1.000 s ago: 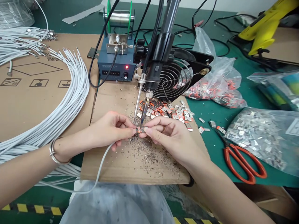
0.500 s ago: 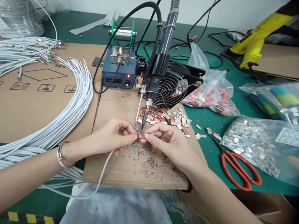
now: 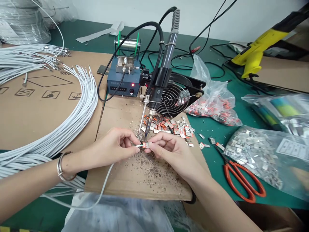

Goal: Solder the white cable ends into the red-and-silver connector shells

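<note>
My left hand [image 3: 120, 144] pinches the end of a white cable [image 3: 107, 175], which hangs from it in a loop toward the left. Between finger and thumb, my right hand [image 3: 169, 149] grips a small metal connector [image 3: 147, 145] with an orange part. Cable end and connector meet between my fingertips. Just above them is the tip of a soldering iron [image 3: 158, 91] clamped in a stand, with a thin bent metal tube [image 3: 142, 117] beside it. Loose orange and silver connectors [image 3: 184, 129] lie behind my right hand.
A blue solder feeder [image 3: 123, 84] and a black fan [image 3: 176, 100] stand behind. Bundled white cables [image 3: 82, 109] lie left. At the right are orange-handled scissors [image 3: 243, 180], a bag of metal parts [image 3: 253, 154], a bag of orange parts [image 3: 214, 106] and a yellow tool [image 3: 256, 51].
The connector and cable end now show more fully between my fingertips, slightly below the iron tip. Earlier they were right at the tip. The whole view has shifted a little.
</note>
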`<state>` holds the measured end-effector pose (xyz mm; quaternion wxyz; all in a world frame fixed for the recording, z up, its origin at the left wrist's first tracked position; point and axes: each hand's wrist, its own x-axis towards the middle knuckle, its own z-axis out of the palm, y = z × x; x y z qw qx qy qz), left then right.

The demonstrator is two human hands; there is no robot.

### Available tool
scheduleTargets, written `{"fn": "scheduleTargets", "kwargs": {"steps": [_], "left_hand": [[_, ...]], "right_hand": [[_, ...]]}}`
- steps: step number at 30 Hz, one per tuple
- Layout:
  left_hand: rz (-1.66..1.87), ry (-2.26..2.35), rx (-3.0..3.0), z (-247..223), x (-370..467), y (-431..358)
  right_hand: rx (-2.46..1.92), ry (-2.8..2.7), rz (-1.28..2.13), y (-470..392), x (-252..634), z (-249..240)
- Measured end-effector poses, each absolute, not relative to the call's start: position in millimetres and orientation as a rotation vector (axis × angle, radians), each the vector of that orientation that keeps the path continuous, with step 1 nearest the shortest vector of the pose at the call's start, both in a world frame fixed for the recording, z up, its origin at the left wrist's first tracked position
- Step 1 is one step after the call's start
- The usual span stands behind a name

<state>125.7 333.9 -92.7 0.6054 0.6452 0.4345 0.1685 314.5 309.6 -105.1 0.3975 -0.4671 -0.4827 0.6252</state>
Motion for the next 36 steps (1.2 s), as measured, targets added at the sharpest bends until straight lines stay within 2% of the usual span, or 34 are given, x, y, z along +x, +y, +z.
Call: {"fn": "scheduleTargets", "kwargs": {"steps": [9, 36], "left_hand": [[0.452, 1.062, 1.997, -91.1, 123.1, 329.2], [0.536, 1.092, 2.093, -83.8, 125.8, 329.2]], "right_hand": [[-1.222, -1.259, 1.550, 308.7, 315.9, -104.3], [-1.185, -1.206, 1.571, 308.9, 316.3, -104.6]]}}
